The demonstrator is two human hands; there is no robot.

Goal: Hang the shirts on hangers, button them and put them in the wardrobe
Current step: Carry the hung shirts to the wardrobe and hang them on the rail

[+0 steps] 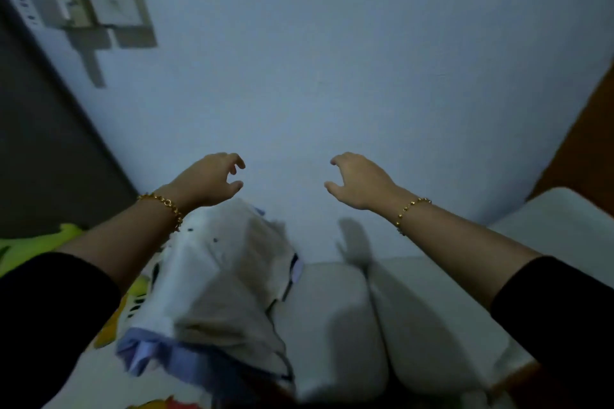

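Lying below left fingers (236, 189) — shirts (226, 276), untouched.

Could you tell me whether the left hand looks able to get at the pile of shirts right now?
Probably yes. The left hand is empty, fingers loosely curled, close above the pile of shirts, and nothing shows between them.

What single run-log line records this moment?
left hand: open, empty | right hand: open, empty | shirt pile: near left hand, not held
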